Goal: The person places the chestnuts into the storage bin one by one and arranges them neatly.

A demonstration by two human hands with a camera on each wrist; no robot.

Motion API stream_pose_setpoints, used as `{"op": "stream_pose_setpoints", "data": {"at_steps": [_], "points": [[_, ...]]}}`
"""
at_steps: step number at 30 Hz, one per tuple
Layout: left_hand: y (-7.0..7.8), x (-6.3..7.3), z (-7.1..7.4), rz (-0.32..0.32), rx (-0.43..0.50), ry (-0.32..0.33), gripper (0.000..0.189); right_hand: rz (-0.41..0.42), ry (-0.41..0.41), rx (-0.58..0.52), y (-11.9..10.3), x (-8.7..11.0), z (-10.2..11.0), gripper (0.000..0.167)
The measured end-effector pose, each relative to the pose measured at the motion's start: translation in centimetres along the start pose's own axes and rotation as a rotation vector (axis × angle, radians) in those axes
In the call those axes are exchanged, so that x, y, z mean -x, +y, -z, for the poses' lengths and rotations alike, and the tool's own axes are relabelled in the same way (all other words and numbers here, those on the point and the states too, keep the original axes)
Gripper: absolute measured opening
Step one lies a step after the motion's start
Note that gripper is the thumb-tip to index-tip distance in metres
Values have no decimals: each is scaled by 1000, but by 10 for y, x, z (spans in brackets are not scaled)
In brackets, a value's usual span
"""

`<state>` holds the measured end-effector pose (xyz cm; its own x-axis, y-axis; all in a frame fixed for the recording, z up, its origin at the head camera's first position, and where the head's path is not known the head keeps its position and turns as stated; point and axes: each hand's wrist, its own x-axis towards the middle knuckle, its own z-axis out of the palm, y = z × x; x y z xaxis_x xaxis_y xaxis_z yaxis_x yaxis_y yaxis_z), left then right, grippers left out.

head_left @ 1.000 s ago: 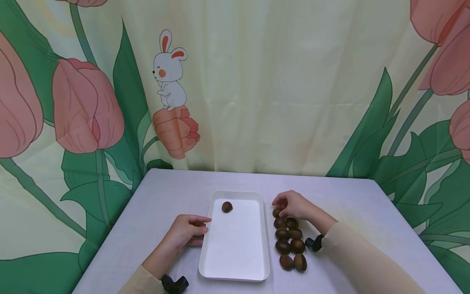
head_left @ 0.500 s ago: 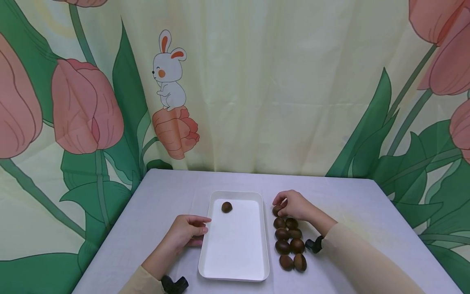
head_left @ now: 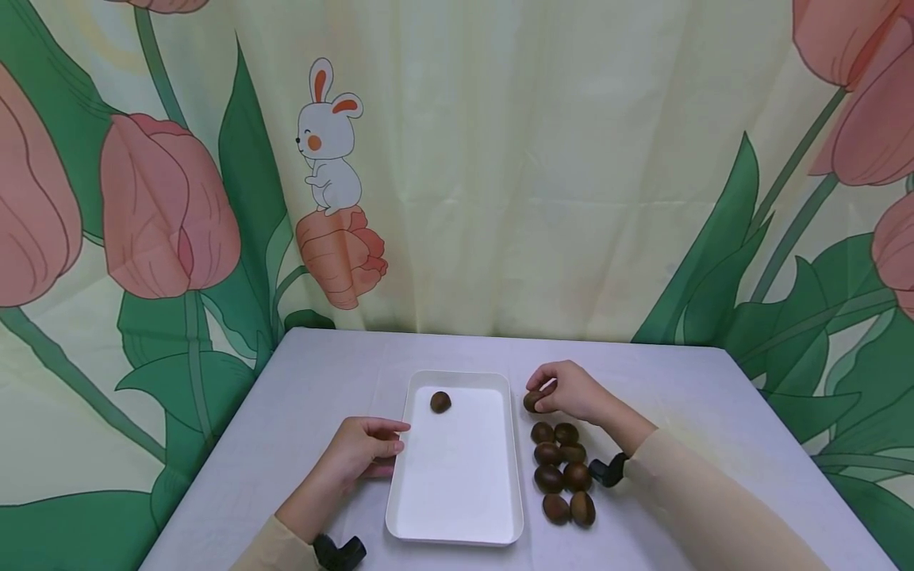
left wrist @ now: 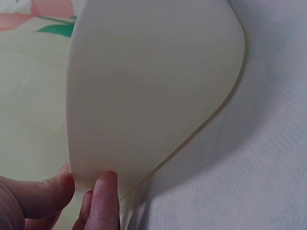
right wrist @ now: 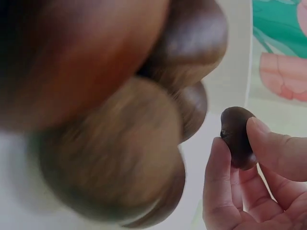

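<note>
- A cream curtain (head_left: 500,198) printed with pink tulips (head_left: 167,206) and a white rabbit (head_left: 332,170) hangs behind a white cloth-covered table (head_left: 664,381).
- The dark brown, rounded chestnut (right wrist: 237,143) is in the right hand (head_left: 574,392), pinched between thumb and fingertip, near the far right side of a shallow white rectangular tray (head_left: 457,484).
- Pressing on opposite flanks looks right — firm but not hard, as so smooth a curve could slip or roll. Best keep it clear of its neighbours.
- Its shell has a soft sheen, and one side dips inward. Whether it touches the cloth, I cannot tell.
- Closer in, eight glossy brown chestnuts (head_left: 547,454) lie in two columns.
- One lone brown chestnut (head_left: 440,402) sits near the tray's far left corner.
- The left hand (head_left: 367,448) has its fingers extended, tips touching the tray's left edge — light steadying should be enough.
</note>
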<state>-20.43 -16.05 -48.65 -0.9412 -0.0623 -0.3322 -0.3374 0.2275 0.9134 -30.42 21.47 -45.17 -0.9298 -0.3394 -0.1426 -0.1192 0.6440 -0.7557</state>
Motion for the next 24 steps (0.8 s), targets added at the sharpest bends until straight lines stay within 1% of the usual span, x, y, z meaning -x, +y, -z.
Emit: {"op": "stream_pose_setpoints", "data": {"at_steps": [3, 9, 18, 24], "points": [[0, -1, 0, -6, 6, 2, 30, -8, 3, -28, -5, 0, -1, 22], [-2, -1, 0, -8, 42, -11, 32, -1, 6, -32, -18, 2, -3, 20], [-2, 0, 1, -14, 44, -12, 32, 17, 4, -42, -37, 0, -9, 20], [-1, 1, 0, -12, 37, -12, 32, 45, -1, -92, -43, -4, -15, 21]]}}
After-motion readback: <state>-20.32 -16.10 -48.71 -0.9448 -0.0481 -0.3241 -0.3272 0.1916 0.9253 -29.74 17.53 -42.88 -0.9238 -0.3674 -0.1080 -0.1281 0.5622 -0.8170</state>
